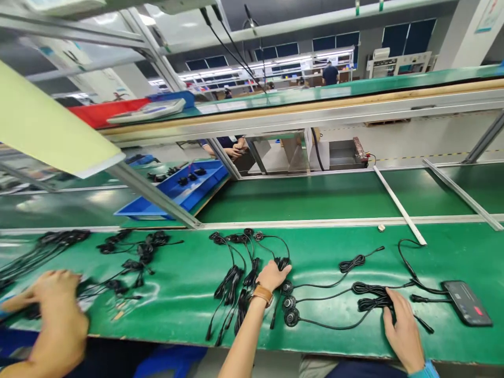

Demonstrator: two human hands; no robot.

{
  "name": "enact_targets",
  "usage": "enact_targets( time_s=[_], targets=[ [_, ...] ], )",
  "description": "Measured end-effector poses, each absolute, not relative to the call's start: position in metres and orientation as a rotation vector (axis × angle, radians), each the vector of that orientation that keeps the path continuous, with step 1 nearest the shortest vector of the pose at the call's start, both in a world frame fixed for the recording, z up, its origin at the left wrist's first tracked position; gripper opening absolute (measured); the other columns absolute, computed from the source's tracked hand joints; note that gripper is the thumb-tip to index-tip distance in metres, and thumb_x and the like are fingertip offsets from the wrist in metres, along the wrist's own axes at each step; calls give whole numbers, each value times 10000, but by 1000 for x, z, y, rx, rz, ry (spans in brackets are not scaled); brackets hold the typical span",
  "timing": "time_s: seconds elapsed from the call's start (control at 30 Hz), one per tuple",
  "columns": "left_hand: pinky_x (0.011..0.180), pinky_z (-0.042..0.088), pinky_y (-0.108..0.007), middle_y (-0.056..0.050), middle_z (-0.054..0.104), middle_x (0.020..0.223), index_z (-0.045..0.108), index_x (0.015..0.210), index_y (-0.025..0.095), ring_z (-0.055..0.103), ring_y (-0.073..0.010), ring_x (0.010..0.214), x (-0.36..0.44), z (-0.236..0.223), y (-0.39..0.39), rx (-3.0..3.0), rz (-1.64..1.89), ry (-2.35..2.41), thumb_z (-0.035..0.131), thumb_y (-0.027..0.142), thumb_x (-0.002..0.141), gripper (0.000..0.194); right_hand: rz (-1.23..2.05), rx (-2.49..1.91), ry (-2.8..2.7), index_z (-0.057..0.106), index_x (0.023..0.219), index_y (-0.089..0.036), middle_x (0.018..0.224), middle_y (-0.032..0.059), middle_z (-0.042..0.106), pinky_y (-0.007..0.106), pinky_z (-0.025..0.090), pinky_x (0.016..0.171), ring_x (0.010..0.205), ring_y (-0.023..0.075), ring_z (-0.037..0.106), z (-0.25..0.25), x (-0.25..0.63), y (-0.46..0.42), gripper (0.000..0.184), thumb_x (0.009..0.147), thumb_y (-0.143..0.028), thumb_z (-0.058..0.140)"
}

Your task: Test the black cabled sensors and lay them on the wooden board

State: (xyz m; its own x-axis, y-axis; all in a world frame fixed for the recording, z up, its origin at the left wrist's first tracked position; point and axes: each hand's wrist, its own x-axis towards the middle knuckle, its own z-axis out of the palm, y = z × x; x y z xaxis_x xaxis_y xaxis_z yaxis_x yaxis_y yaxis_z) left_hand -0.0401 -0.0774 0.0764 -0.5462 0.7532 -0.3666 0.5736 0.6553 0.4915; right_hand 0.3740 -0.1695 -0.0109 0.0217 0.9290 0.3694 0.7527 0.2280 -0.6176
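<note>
My left hand (271,277), with a brown band at the wrist, reaches forward to a coiled black cable (282,262) whose bundle shows between thumb and fingers. That cable leads to a small round black camera-like piece (259,236). My right hand (405,328) lies with fingers stretched out, its fingertips touching coiled black cables (370,303). Between my hands, three round black lens-like pieces (290,303) sit in a column, each with a cable running right. A flat black box (466,303) with short leads and a red mark lies right of my right hand.
More coiled cables (232,281) lie left of my left wrist. A co-worker's arm (59,310) is at the far left beside further cable bundles (145,249). Behind stand a blue tray (145,207) with black parts, a metal post (157,197) and a white strip (399,205).
</note>
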Motion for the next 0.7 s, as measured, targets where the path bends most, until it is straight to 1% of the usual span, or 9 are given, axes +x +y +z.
enact_targets(
  time_s=[0.07,0.17,0.27,0.37,0.47,0.57,0.63,0.7],
  targets=[
    [879,498,-482,-291,672,1158,544,808,185,611,-462,1169,-39,80,-78,1020,411,2290,772,370,578,373,307,-1554,-1759,483,1398,-220,1328,124,576,542,459,1057,1248,301,537,-8,374,-170,437,984,-351,437],
    [786,525,-370,-208,721,1054,545,762,199,679,-376,1061,-47,95,-74,970,488,2216,778,330,579,324,301,-1544,-1731,490,1392,-221,1332,126,571,551,462,1055,1253,301,534,-3,375,-172,424,988,-342,445],
    [704,515,-303,-125,737,883,563,733,197,709,-277,880,-58,117,-64,869,686,2106,762,359,648,271,237,-1508,-1674,519,1360,-222,1341,132,568,580,435,1073,1282,319,515,9,370,-173,396,985,-335,463],
    [658,493,-258,-67,719,800,600,758,175,673,-182,738,-60,138,-50,736,944,1938,715,360,742,219,241,-1405,-1638,552,1328,-235,1334,130,583,584,424,1081,1290,325,515,32,348,-166,367,977,-322,493],
    [604,471,-238,-35,683,734,600,761,162,623,-130,641,-42,149,-39,582,1155,1728,697,355,790,218,456,-1292,-1638,573,1320,-250,1350,128,586,569,436,1083,1284,317,528,60,307,-146,363,976,-346,505],
    [588,479,-245,-29,661,708,589,744,156,614,-124,611,1,147,-39,441,1270,1514,721,330,787,222,805,-1218,-1571,533,1384,-248,1400,134,564,526,473,1066,1268,296,554,81,263,-120,451,969,-425,516],
    [589,488,-251,-33,661,715,586,743,153,615,-124,609,37,139,-46,378,1307,1402,740,315,780,226,1049,-1204,-1448,488,1424,-232,1391,147,571,475,530,997,1196,275,608,88,243,-104,547,948,-495,538],
    [584,490,-255,-40,661,729,587,756,149,611,-125,611,72,129,-59,322,1318,1302,742,312,785,227,1275,-1222,-1309,456,1434,-209,1312,155,615,424,584,855,1023,249,680,90,234,-95,645,910,-567,572]
  ],
)
